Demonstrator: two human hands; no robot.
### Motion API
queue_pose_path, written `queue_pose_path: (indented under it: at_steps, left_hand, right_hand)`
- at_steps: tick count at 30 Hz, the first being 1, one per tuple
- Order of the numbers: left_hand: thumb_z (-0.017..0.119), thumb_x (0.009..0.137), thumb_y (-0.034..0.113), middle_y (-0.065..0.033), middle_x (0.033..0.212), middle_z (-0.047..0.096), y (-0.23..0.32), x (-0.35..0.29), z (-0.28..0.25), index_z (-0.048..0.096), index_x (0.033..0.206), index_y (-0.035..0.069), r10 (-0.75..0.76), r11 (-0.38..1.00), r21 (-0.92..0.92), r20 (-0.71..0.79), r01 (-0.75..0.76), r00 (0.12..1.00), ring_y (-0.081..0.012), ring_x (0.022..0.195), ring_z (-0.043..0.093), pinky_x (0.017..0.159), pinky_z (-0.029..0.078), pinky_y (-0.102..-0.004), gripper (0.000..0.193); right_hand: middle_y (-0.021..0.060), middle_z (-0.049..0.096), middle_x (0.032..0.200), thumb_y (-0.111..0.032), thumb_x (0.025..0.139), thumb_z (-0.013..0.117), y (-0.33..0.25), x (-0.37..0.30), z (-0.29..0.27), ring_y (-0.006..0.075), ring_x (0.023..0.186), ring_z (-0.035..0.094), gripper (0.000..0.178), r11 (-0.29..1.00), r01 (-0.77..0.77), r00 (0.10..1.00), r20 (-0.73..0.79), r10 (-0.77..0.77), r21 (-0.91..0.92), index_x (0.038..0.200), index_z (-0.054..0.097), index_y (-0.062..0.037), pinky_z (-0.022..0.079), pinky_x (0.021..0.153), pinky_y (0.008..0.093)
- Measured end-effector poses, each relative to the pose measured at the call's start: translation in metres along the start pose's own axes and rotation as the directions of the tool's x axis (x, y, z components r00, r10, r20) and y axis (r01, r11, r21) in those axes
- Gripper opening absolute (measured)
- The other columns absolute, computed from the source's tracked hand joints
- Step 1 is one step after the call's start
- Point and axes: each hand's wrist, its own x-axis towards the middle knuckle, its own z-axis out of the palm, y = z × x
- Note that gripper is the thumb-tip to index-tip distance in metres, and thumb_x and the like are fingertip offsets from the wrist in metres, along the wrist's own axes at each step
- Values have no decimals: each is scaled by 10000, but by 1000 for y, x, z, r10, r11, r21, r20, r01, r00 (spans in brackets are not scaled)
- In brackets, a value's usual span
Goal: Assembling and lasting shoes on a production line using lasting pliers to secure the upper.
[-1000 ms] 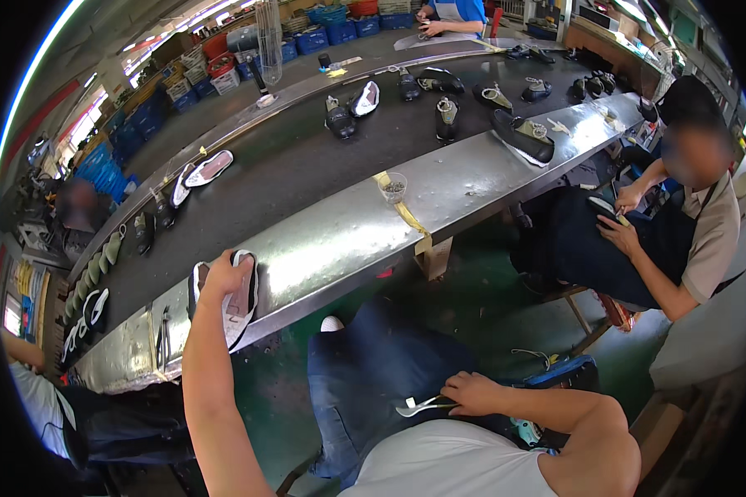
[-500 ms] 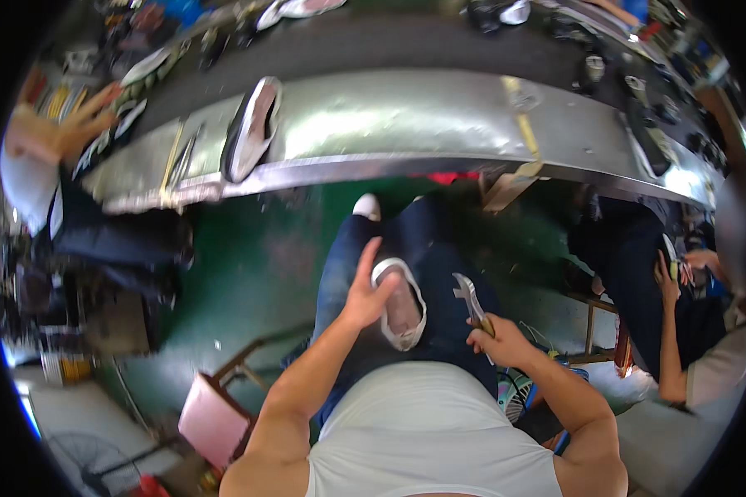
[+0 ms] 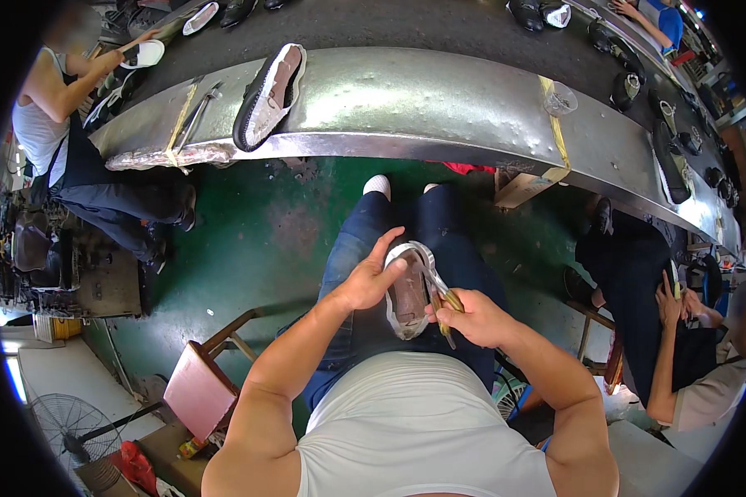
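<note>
On my lap lies a shoe upper on a last, its white edge turned up around a brownish sole [image 3: 408, 306]. My left hand [image 3: 366, 283] grips its left side near the far end, thumb over the edge and forefinger stretched out. My right hand [image 3: 475, 318] is closed around the yellowish handles of a pair of lasting pincers [image 3: 449, 298]. The metal head of the pincers is at the right far part of the shoe's edge. Whether the jaws pinch the material is too small to tell.
Ahead runs a metal bench ledge [image 3: 423, 99] with another lasted shoe [image 3: 265, 103], a metal tool [image 3: 197, 114] and a clear cup [image 3: 560, 99]. Behind it, a dark belt [image 3: 423, 29] carries shoes. People work at both sides. A pink-seated stool [image 3: 197, 393] stands at left.
My right hand has brought the pincers left, from beside the shoe onto its right edge. My left hand still holds the shoe. The whole view has shifted slightly.
</note>
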Motion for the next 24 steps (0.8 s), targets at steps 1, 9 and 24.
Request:
queue_pose_path:
  at_steps: [1,9,24]
  left_hand:
    - [490,1056,272,-102,1280,574,3,2,-1,215,1560,150,1,1000,-4,-2,-1,1000,-183,1198,514,1075,382,-332,586]
    - [586,1009,155,-50,1287,563,-22,19,-13,395,1499,137,-30,979,-204,-13,26,999,-156,1185,512,1064,396,-317,527]
    - [692,774,-115,-271,1492,357,38,-9,12,-60,1583,53,526,801,373,-67,-468,848,-411,1360,447,1104,402,-446,1117]
  right_hand:
    - [79,687,987,-171,993,570,-7,0,-3,134,887,632,245,999,-33,999,11,33,7,1175,609,-13,522,814,312]
    - [193,690,940,-199,964,609,45,47,-3,379,840,676,247,763,163,885,-249,-394,-626,1076,602,20,539,758,442]
    - [136,676,1137,-465,980,577,51,-16,-1,291,924,684,500,979,184,956,-215,-199,-88,1234,606,-35,540,746,379]
